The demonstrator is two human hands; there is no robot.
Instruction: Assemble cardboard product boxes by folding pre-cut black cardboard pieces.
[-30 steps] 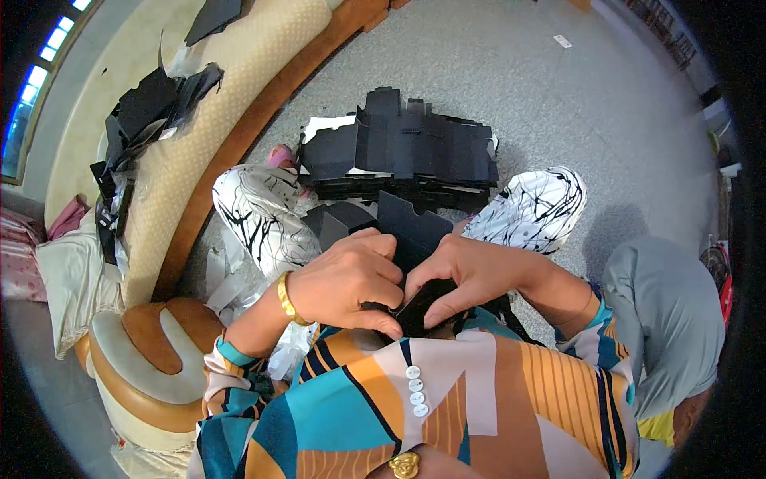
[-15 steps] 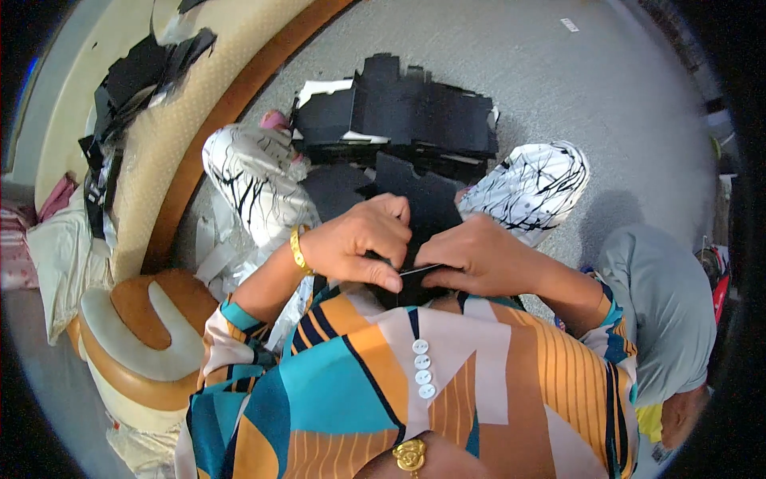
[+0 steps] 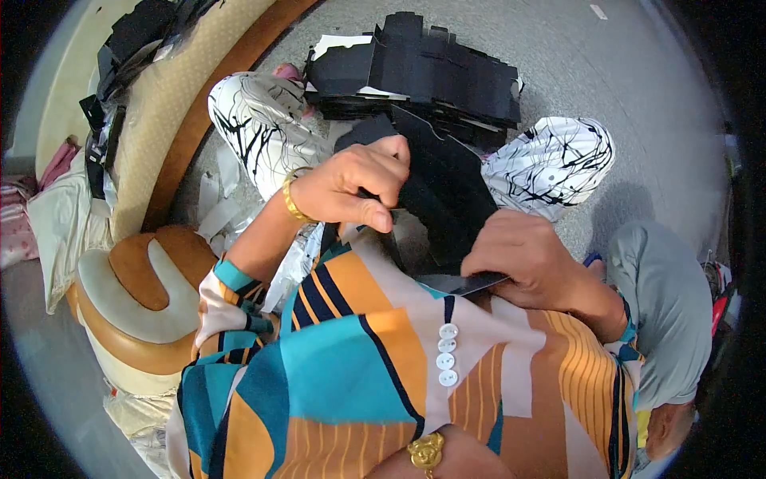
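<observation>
Both my hands work over my lap at a black die-cut card piece point(image 3: 451, 188) with a ragged outline. My left hand point(image 3: 355, 184), with a gold bracelet at the wrist, is closed on the near left edge of this piece, thumb pressed toward the curled fingers. My right hand point(image 3: 523, 259) is closed lower and to the right, pinching a thin dark strip point(image 3: 483, 282) with a shiny surface. Whether the strip is still joined to the black card, I cannot make out. Just beyond, between my knees, lies a stack of similar black card pieces point(image 3: 439, 76).
At the left, a padded cream seat with a brown edge point(image 3: 183, 136) carries more black scraps point(image 3: 136, 48). A brown and cream rounded cushion point(image 3: 148, 279) sits near my left elbow. Pale strips point(image 3: 217, 215) litter the floor. Another person's grey-clothed leg point(image 3: 658, 311) is close on the right.
My hands have drawn apart: the right one has moved right and toward me with the thin strip, the left one slightly away. My view has shifted a little.
</observation>
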